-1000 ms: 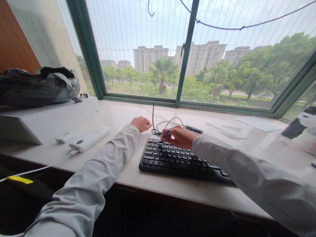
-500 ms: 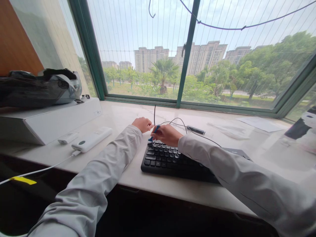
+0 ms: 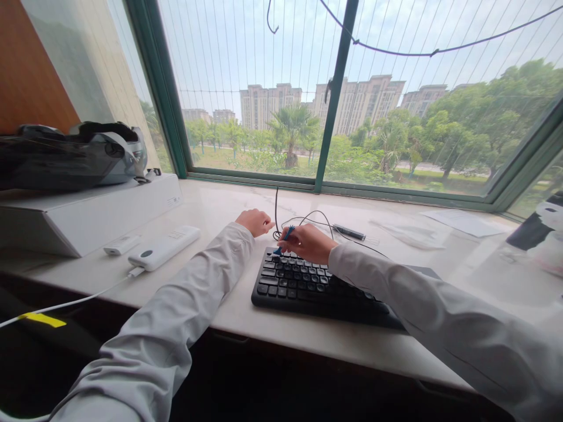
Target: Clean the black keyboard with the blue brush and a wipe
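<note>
The right hand pinches a blue brush-like tool at the far-left keys of the keyboard on the bench; light, steady strokes seem best. Whether the curled left hand, near that corner, grips anything, I cannot tell.

The pale counter carries a black keyboard, a dark pen-shaped item, 2 white devices, a white box and a paper sheet.
</note>
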